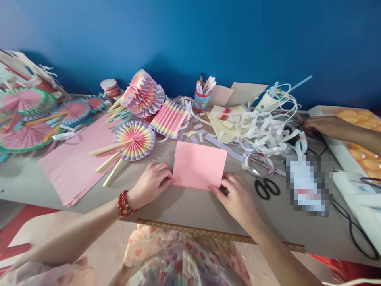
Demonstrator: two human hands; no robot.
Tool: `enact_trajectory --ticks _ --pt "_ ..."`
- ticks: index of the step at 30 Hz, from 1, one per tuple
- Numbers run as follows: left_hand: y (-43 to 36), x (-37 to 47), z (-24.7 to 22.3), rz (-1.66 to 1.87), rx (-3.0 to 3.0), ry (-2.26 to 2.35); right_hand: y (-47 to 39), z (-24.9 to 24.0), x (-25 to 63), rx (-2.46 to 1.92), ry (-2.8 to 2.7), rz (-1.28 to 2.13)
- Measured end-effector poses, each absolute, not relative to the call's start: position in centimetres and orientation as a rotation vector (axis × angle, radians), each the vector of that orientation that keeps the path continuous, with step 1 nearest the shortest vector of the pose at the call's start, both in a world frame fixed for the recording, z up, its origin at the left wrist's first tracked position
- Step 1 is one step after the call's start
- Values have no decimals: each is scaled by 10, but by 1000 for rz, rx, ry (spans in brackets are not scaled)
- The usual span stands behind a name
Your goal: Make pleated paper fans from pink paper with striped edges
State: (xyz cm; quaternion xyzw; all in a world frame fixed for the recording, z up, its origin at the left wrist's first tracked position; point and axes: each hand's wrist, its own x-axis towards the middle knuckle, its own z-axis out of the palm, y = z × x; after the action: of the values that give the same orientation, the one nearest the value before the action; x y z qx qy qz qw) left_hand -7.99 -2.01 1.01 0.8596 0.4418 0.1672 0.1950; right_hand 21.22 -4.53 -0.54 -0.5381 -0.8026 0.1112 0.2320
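Observation:
A pink sheet of paper [199,166] lies in front of me, held between both hands near its lower corners. My left hand [154,180] pinches the lower left corner, fingers closed. My right hand [235,194] grips the lower right corner with the thumb on top and the fingers at the side edge. Left of the sheet rests a round pleated paper fan [135,140] with pale yellow sticks. Behind it sits a striped pleated strip [169,118]. To the right of my right hand are black-handled scissors [266,187] and a roll of clear tape [259,164].
A stack of pink sheets [74,163] lies at left, near several finished fans [26,101]. White paper strips [262,127] are heaped at back right. A pen cup [201,100] stands by the wall. Another person's hand [318,125] reaches in from the right, over a white box [336,139].

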Motion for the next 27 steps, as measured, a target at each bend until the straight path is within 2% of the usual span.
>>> enact_trajectory --ticks 27 --pt "-22 -79 7 414 2491 1221 -44 -9 213 -1529 -2247 249"
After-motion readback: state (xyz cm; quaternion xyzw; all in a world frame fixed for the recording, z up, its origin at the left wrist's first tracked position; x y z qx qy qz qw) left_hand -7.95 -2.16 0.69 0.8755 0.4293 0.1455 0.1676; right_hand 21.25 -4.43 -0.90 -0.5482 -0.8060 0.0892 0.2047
